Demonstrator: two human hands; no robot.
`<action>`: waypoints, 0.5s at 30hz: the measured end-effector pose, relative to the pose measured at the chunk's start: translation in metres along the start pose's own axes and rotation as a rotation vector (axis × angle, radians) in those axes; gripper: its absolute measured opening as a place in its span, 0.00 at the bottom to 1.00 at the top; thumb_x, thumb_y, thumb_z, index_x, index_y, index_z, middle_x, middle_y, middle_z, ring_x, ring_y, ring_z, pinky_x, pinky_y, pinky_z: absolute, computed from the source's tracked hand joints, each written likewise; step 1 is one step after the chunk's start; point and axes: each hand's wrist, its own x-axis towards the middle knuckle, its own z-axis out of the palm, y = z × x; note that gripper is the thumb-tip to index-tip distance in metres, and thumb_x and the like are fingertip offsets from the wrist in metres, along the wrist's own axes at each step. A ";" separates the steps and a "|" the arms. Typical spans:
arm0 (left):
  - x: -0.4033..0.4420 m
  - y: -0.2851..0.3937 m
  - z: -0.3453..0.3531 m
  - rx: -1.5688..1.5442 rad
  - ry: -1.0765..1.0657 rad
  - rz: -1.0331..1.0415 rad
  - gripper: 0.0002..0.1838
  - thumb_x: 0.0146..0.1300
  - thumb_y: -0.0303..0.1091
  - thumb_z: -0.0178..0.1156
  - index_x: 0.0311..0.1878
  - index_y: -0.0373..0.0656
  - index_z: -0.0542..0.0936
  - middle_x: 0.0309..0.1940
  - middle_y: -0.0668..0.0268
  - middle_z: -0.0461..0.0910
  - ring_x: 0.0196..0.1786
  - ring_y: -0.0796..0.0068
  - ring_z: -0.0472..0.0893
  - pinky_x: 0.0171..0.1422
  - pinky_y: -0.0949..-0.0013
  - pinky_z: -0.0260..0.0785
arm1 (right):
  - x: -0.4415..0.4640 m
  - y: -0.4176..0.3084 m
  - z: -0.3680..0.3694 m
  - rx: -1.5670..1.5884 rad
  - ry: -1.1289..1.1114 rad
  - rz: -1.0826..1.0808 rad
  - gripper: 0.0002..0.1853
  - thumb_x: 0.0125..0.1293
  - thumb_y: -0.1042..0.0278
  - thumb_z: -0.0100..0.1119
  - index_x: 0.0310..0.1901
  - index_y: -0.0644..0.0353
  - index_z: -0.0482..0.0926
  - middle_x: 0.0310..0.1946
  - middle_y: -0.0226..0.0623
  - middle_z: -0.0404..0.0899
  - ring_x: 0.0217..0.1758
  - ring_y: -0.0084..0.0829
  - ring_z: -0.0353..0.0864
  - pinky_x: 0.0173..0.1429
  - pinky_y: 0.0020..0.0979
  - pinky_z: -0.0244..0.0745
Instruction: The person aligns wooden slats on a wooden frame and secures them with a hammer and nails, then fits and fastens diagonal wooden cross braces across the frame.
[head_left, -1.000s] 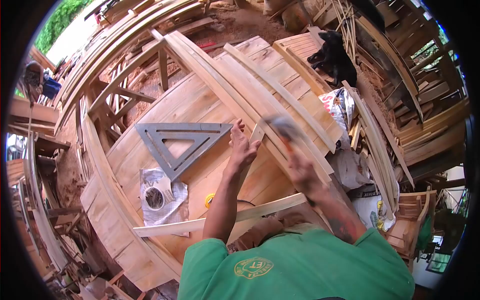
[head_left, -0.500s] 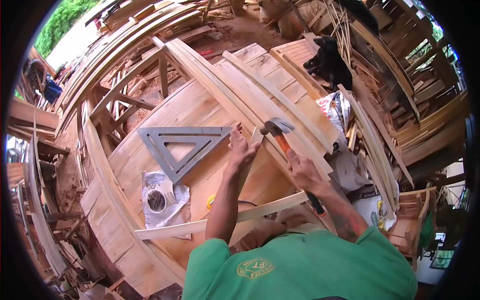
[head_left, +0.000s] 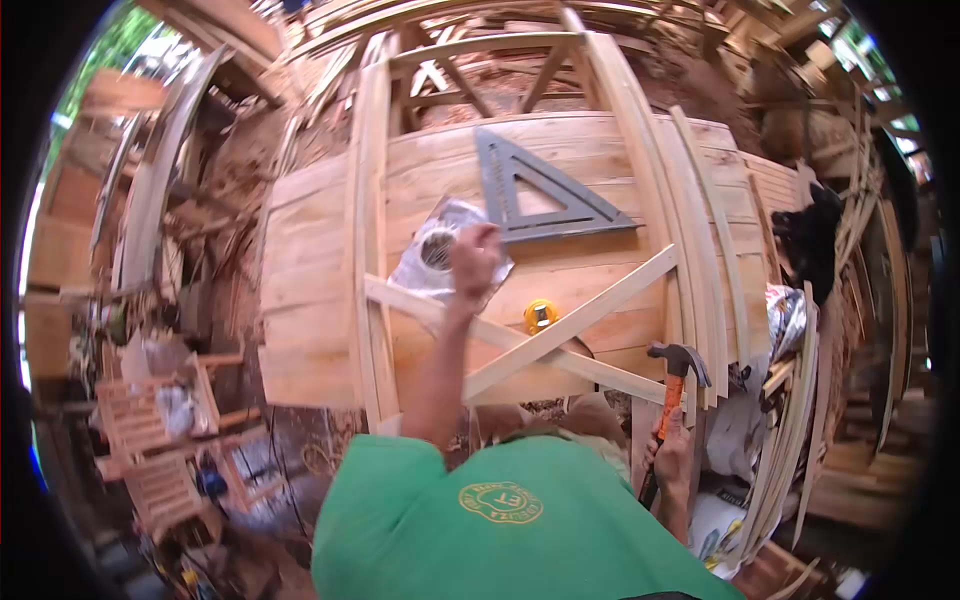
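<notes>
My right hand (head_left: 673, 448) grips a claw hammer (head_left: 675, 385) by its orange and black handle, head up, beside the right ends of the wooden strips. My left hand (head_left: 474, 262) is over a crumpled plastic bag (head_left: 412, 268), next to a round container of nails (head_left: 437, 249). Its fingers look curled, slightly blurred, and whatever they hold is hidden. One thin wooden strip (head_left: 610, 303) slants up to the right-hand long rail (head_left: 645, 150). It crosses a second strip (head_left: 610, 374) that runs between the two long rails.
A grey triangular square (head_left: 560, 236) lies flat on the plank tabletop (head_left: 310, 345). A yellow tape measure (head_left: 541, 316) sits near the crossed strips. The left long rail (head_left: 368, 200) spans the boards. Lumber piles surround the bench, and a black animal (head_left: 812, 240) is at the right.
The view has turned, so the bench appears rotated. My left hand has left the strip's end at the rail and moved to the nail container. My right hand has drawn the hammer back from there.
</notes>
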 end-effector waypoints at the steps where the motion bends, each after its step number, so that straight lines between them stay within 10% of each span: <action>1: 0.006 -0.013 -0.035 0.112 0.116 0.021 0.10 0.63 0.32 0.60 0.40 0.38 0.86 0.35 0.52 0.85 0.41 0.55 0.85 0.48 0.58 0.75 | 0.010 0.007 -0.002 0.016 -0.048 -0.041 0.33 0.73 0.28 0.36 0.31 0.55 0.68 0.14 0.24 0.63 0.12 0.20 0.62 0.17 0.26 0.59; 4: 0.018 -0.017 -0.086 0.248 0.076 -0.148 0.09 0.61 0.32 0.59 0.37 0.38 0.86 0.33 0.53 0.85 0.39 0.54 0.85 0.46 0.56 0.76 | 0.040 -0.002 -0.003 -0.041 -0.177 -0.127 0.32 0.74 0.30 0.38 0.31 0.56 0.69 0.14 0.24 0.63 0.12 0.19 0.62 0.17 0.26 0.59; 7: 0.031 -0.092 -0.064 0.865 -0.501 0.109 0.10 0.59 0.30 0.54 0.34 0.39 0.85 0.37 0.50 0.85 0.44 0.52 0.86 0.50 0.53 0.77 | 0.078 -0.027 -0.011 -0.277 -0.294 -0.347 0.31 0.74 0.32 0.40 0.30 0.56 0.70 0.14 0.25 0.63 0.12 0.19 0.63 0.16 0.25 0.59; 15: 0.031 -0.058 -0.066 0.890 -0.504 -0.100 0.11 0.60 0.30 0.55 0.39 0.40 0.85 0.44 0.51 0.85 0.50 0.52 0.85 0.56 0.53 0.77 | 0.057 -0.065 -0.021 -0.154 -0.457 -0.289 0.29 0.76 0.40 0.44 0.29 0.59 0.73 0.15 0.24 0.65 0.15 0.16 0.64 0.20 0.23 0.57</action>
